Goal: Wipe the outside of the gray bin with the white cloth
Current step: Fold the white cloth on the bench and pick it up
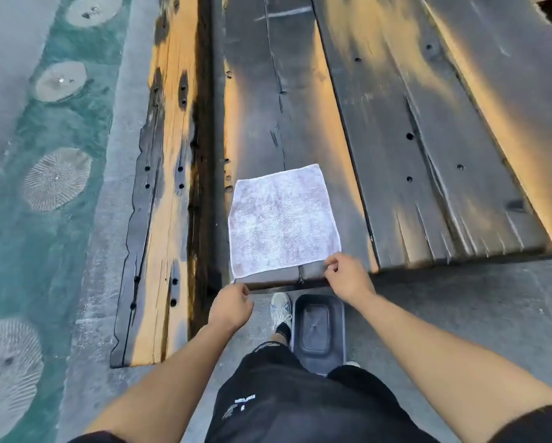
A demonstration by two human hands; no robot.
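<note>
A white cloth (282,220) lies spread flat on the near end of a dark wooden plank table (412,123). My right hand (348,276) pinches the cloth's near right corner. My left hand (231,306) is at the near left corner, its fingers curled at the cloth's edge; whether it grips the corner is not clear. The gray bin (318,330) stands upright on the floor below the table edge, between my feet, its open top facing up. Both hands are above and apart from the bin.
A lower wooden bench (159,219) runs along the table's left side. Beyond it lies a green floor strip with round patterned discs (57,182). My white shoe (280,310) stands just left of the bin on gray paving.
</note>
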